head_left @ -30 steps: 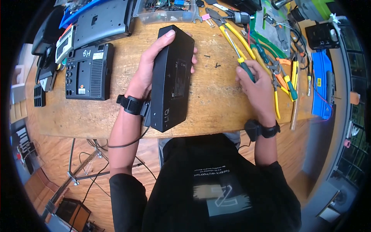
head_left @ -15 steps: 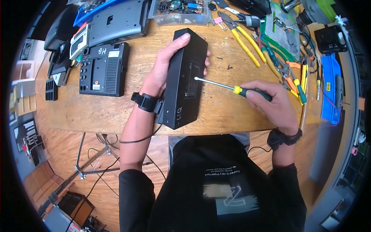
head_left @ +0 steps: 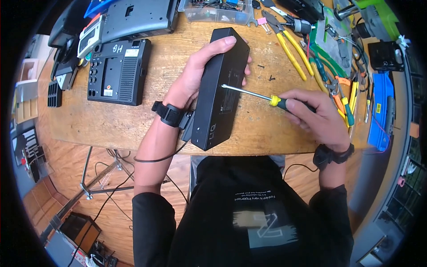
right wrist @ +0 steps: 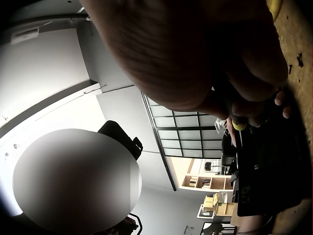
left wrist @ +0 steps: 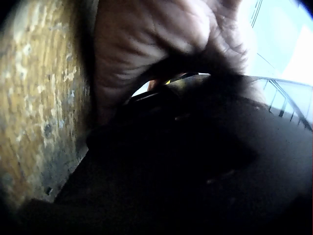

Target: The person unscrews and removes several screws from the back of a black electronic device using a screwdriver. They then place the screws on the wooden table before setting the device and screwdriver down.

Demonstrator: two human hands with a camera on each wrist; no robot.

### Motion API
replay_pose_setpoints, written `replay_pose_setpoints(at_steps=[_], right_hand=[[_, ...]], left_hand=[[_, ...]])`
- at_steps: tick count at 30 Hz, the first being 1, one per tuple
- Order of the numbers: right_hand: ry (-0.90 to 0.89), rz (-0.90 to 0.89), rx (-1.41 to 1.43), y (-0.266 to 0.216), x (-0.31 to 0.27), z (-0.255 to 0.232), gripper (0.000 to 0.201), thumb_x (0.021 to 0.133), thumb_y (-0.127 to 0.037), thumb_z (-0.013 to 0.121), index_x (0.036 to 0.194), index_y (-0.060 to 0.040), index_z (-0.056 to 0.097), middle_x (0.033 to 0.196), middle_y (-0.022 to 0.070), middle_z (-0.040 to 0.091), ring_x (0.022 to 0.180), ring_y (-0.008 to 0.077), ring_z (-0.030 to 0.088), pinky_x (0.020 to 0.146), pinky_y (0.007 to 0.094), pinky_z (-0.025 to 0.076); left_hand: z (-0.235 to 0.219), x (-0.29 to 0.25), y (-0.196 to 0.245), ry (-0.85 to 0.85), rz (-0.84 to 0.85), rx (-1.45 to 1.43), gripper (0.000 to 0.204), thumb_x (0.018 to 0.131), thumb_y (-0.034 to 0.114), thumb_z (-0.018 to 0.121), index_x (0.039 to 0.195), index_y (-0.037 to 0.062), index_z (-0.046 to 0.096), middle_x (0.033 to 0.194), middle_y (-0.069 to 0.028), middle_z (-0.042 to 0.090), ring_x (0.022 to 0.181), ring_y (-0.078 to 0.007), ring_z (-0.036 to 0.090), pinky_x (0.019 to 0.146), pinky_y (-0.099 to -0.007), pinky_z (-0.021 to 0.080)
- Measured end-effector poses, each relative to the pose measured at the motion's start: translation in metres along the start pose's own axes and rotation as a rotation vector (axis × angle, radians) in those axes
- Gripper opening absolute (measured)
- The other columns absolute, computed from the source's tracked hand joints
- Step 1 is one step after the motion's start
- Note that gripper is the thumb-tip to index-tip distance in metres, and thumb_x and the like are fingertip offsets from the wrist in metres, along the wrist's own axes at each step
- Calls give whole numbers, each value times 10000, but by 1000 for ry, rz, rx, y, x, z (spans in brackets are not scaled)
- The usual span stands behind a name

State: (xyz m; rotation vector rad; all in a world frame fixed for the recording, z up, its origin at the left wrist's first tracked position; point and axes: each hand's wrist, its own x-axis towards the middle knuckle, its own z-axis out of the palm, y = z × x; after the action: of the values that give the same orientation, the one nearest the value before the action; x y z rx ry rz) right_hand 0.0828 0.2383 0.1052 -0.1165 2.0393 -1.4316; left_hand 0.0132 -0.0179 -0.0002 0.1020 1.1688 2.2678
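Observation:
My left hand (head_left: 202, 62) grips a long black box-shaped device (head_left: 209, 102), thumb along its top end and fingertips showing round the far side. The device is tilted, with a printed label and white handwritten letters on its faces. A screwdriver (head_left: 251, 93) with a green and yellow handle is held in my right hand (head_left: 318, 113). Its metal tip meets the narrow face of the device near the middle, at a small screw hole. In the left wrist view the palm (left wrist: 161, 39) arches over the dark device. The right wrist view shows curled fingers (right wrist: 254, 63) round the screwdriver handle.
A second black device (head_left: 118, 73) with ports lies at left, beside a grey panel (head_left: 140, 20). Behind stands a clear bin (head_left: 218, 15) of parts. Yellow-handled pliers (head_left: 293, 49) and other tools crowd the right, near a blue case (head_left: 380, 111). Small dark screws (head_left: 271, 78) lie on the wooden table.
The right hand has brought the screwdriver from above the table at right across to the device, its tip moving from the label side to the narrow face. The left hand keeps its grip.

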Motion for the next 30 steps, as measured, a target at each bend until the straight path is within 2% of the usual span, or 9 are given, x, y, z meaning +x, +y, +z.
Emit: replay_pose_setpoints(at_steps=[3,6,9,12,30], right_hand=[[-42,17,-37,-9,0,-5,277,1088,-214,580,1144,38,682,744,-25,529,676,60,459,611,250,386],[-99,37,-24,-9,3,-9,284,1100,-227,552,1101,29,676,716,-34,490,647,58,426,588,249,359],[-165,109,-42,-14,7,-11,293,1108,-239,535,1068,18,669,698,-43,466,627,52,404,569,244,336],[-167,55,8,-11,9,-11,302,1115,-246,521,1047,11,665,690,-50,457,619,49,397,558,243,326],[-190,118,19,-9,8,-13,343,1120,-286,510,1157,-3,701,675,-62,449,572,27,380,516,220,302]], left_hand=[[1,-1,1,-10,10,-20,548,980,478,643,1182,-32,652,1052,-146,721,878,-220,730,763,-352,625],[7,-4,3,45,13,-9,543,981,477,645,1177,-30,655,1051,-140,721,877,-214,730,758,-348,626],[4,-3,2,25,28,-21,532,982,475,646,1164,-24,659,1040,-137,721,871,-210,730,751,-342,626],[6,-4,4,33,21,-16,524,984,475,645,1158,-19,661,1035,-133,720,867,-206,730,750,-341,625],[5,-2,2,14,16,-23,504,991,460,642,1168,-12,649,1043,-130,711,887,-202,723,759,-347,624]])
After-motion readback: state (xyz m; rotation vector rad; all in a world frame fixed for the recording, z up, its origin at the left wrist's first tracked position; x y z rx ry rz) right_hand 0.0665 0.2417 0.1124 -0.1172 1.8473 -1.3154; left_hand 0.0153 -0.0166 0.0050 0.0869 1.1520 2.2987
